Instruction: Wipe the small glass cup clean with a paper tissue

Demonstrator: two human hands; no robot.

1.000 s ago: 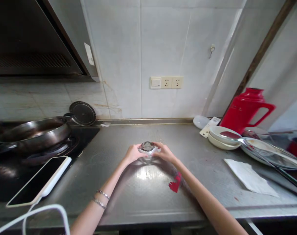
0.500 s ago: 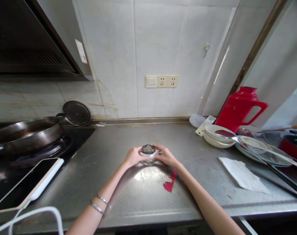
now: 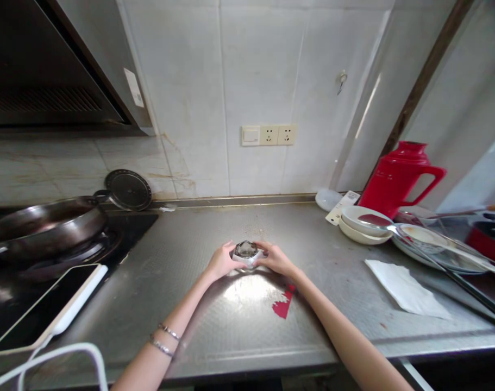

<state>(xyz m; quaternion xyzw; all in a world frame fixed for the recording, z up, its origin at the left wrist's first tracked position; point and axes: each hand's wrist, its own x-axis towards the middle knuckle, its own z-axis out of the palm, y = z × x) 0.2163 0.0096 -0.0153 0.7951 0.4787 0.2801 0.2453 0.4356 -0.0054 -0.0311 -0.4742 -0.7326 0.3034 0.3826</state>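
Observation:
A small round object (image 3: 246, 251), dark and faceted on top with a white or clear lower part, is between my two hands over the steel counter (image 3: 190, 336). My left hand (image 3: 223, 260) curves round its left side, thumb at the front. From the right, my right hand (image 3: 272, 257) wraps it the same way, fingers behind and thumb in front. Just in front of my right hand lies a torn red scrap (image 3: 283, 304).
At the left, a pan (image 3: 51, 225) sits on the black stove, with a phone (image 3: 45, 309) and white cable before it. To the right are stacked bowls (image 3: 365, 225), a red thermos (image 3: 398, 176), a white tissue (image 3: 404, 290) and plates with utensils.
The camera view has shifted very slightly. Both hands keep their places round the small object.

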